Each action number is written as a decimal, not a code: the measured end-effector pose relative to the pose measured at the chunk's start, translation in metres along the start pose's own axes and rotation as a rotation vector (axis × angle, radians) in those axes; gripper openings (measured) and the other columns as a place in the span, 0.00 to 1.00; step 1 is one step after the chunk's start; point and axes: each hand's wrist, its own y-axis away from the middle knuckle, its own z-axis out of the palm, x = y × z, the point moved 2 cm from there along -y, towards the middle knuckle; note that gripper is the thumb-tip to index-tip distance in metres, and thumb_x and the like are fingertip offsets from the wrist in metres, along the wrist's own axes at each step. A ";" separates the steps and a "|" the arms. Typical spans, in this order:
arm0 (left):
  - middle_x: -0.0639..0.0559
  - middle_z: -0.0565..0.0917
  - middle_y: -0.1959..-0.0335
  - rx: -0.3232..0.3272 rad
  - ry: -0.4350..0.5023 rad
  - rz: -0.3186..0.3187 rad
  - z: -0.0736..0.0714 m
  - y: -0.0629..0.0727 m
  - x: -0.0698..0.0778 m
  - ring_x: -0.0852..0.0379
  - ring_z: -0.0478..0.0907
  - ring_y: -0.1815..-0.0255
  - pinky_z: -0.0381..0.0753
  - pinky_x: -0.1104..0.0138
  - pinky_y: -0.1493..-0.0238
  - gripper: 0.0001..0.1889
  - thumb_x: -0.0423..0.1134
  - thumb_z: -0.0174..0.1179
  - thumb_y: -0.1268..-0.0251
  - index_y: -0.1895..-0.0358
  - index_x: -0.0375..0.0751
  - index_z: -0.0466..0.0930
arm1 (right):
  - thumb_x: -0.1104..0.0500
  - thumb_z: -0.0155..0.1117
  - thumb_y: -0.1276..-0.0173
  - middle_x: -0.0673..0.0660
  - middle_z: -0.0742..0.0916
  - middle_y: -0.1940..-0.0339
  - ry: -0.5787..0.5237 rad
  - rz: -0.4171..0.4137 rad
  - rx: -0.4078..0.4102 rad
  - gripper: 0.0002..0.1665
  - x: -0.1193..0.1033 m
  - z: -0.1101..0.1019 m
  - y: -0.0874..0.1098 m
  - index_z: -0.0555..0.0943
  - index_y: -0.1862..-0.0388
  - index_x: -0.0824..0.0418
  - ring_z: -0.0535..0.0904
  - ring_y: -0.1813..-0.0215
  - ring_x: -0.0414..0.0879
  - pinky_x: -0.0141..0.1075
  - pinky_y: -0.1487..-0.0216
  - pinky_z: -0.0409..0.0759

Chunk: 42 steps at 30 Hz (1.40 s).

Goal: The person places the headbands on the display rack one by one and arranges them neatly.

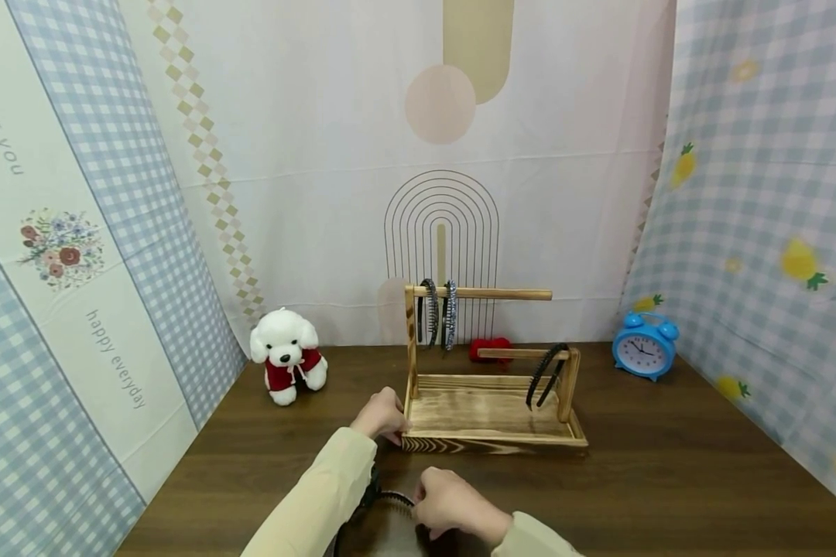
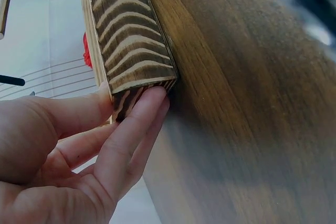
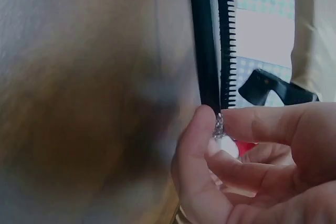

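A wooden rack with a tray base (image 1: 488, 446) and two bars stands on the table. My left hand (image 1: 382, 416) holds the tray's left front corner; in the left wrist view its thumb lies at the top edge and its fingers against the end face of the tray (image 2: 134, 35). Below the rack, my right hand (image 1: 453, 503) pinches a black toothed headband (image 3: 205, 45) near one end, and my left forearm hides part of it in the head view. Two headbands, one dark (image 1: 432, 309) and one glittery (image 1: 451, 317), hang on the upper bar; another black headband (image 1: 545, 375) hangs on the lower bar.
A white plush dog (image 1: 283, 352) in a red top sits at the back left. A blue alarm clock (image 1: 645, 346) stands at the back right. Behind the rack lies a red item (image 1: 488, 345). Patterned cloths (image 1: 306, 155) surround the brown table (image 1: 669, 480).
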 end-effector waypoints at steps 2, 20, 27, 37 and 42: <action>0.38 0.81 0.76 -0.001 0.000 -0.002 0.000 0.000 0.000 0.45 0.85 0.81 0.89 0.60 0.74 0.05 0.24 0.66 0.45 0.68 0.23 0.80 | 0.70 0.62 0.38 0.56 0.81 0.78 -0.053 0.005 0.002 0.09 -0.010 -0.007 0.013 0.80 0.77 0.63 0.77 0.83 0.41 0.38 0.77 0.86; 0.37 0.83 0.75 -0.005 -0.002 -0.012 0.000 0.000 0.000 0.44 0.86 0.79 0.89 0.62 0.75 0.07 0.24 0.65 0.44 0.64 0.20 0.81 | 0.66 0.61 0.31 0.56 0.79 0.76 -0.298 -0.048 0.034 0.09 0.010 -0.052 0.035 0.77 0.72 0.67 0.76 0.78 0.43 0.36 0.76 0.86; 0.38 0.83 0.77 -0.002 -0.007 -0.001 0.000 0.000 0.001 0.45 0.86 0.80 0.89 0.63 0.74 0.06 0.24 0.65 0.45 0.65 0.21 0.81 | 0.64 0.60 0.29 0.55 0.78 0.74 -0.340 -0.095 0.086 0.10 0.005 -0.075 0.043 0.76 0.70 0.68 0.76 0.75 0.43 0.39 0.70 0.88; 0.36 0.83 0.74 -0.012 -0.009 -0.009 0.000 -0.001 0.001 0.44 0.86 0.79 0.89 0.62 0.74 0.07 0.23 0.64 0.44 0.64 0.20 0.81 | 0.64 0.61 0.29 0.57 0.79 0.71 -0.378 -0.195 0.208 0.09 0.002 -0.087 0.046 0.76 0.62 0.72 0.76 0.70 0.44 0.41 0.67 0.88; 0.35 0.83 0.73 -0.016 0.000 0.001 0.001 -0.001 0.000 0.43 0.86 0.78 0.89 0.62 0.75 0.08 0.23 0.64 0.44 0.63 0.18 0.81 | 0.65 0.62 0.30 0.59 0.80 0.69 -0.383 -0.238 0.316 0.08 0.001 -0.091 0.045 0.76 0.63 0.72 0.79 0.70 0.45 0.44 0.63 0.89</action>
